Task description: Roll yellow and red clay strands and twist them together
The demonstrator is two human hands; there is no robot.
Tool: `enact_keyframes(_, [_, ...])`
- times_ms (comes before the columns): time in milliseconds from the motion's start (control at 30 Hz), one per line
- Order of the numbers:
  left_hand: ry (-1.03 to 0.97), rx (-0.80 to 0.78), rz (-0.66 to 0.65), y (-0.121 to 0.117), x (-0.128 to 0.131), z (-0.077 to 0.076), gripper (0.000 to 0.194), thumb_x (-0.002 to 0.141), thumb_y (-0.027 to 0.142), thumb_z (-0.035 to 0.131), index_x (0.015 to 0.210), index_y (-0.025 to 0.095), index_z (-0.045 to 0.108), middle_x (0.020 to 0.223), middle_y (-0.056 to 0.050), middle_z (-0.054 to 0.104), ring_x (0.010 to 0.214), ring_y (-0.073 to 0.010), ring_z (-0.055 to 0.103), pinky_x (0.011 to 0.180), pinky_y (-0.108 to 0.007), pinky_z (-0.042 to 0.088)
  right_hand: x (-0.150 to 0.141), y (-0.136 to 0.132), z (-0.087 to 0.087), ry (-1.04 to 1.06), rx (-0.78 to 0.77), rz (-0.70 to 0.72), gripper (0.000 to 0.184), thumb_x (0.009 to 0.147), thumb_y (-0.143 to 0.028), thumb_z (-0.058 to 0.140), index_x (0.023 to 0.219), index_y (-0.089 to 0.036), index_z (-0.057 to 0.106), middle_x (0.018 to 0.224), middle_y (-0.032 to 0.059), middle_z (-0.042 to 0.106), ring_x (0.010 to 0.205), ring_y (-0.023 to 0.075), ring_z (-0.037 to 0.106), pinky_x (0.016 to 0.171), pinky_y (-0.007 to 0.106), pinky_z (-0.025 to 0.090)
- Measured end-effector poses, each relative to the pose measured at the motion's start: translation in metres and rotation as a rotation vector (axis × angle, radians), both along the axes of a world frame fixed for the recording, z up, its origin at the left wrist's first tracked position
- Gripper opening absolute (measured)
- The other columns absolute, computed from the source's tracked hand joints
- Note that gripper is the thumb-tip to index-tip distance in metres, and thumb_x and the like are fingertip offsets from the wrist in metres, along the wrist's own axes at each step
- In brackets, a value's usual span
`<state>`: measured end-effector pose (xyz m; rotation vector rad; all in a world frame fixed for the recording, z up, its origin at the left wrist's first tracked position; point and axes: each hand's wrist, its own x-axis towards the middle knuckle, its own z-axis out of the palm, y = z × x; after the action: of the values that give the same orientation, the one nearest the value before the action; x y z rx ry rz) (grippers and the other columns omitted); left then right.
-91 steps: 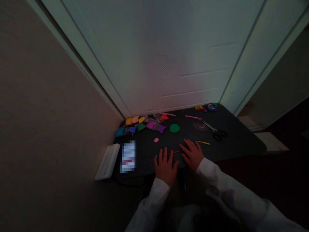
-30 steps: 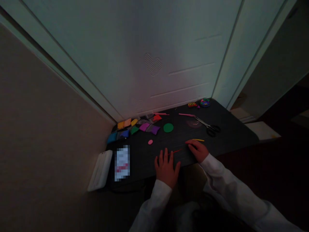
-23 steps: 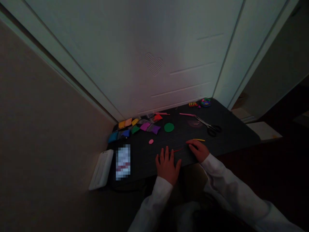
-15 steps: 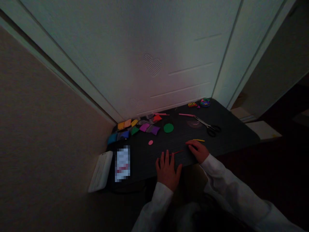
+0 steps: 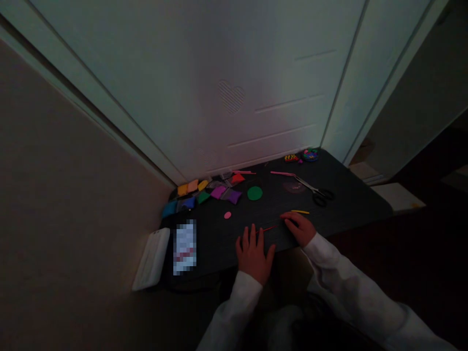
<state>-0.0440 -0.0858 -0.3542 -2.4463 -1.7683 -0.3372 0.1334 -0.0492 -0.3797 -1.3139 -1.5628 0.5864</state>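
My left hand lies palm down near the front edge of the dark table, its fingers spread. A thin red strand shows from beneath its fingertips and points right; the rest of it is hidden under the hand. To the right, my right hand rests on the table with index finger and thumb stretched out and a gap between them, nothing visible in it. Just beyond its knuckles lies a short yellow strand. A flat pink disc and a larger green disc lie farther back.
Scissors lie at the right, touching or close to a pink strip. Several bags of coloured clay line the back left. A blurred-out bright panel and a white box-like object are at the left. A decorated blue piece sits far right.
My left hand has shifted very slightly away from me over the red strand, and a bit less of the strand's right end shows. My right hand stays almost in place.
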Motion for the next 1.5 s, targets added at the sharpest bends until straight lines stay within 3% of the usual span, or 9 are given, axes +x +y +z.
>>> enact_keyframes(1500, [-0.009, -0.004, -0.03, 0.001, 0.008, -0.002, 0.052, 0.078, 0.047, 0.029, 0.121, 0.02, 0.037, 0.132, -0.007, 0.03, 0.122, -0.0258, 0.02, 0.096, -0.046, 0.019, -0.002, 0.0, -0.001, -0.011, -0.002, -0.005, 0.022, 0.078, -0.025, 0.041, 0.09, -0.021, 0.059, 0.092, 0.0045, 0.059, 0.089, 0.0153, 0.053, 0.084, 0.033, 0.04])
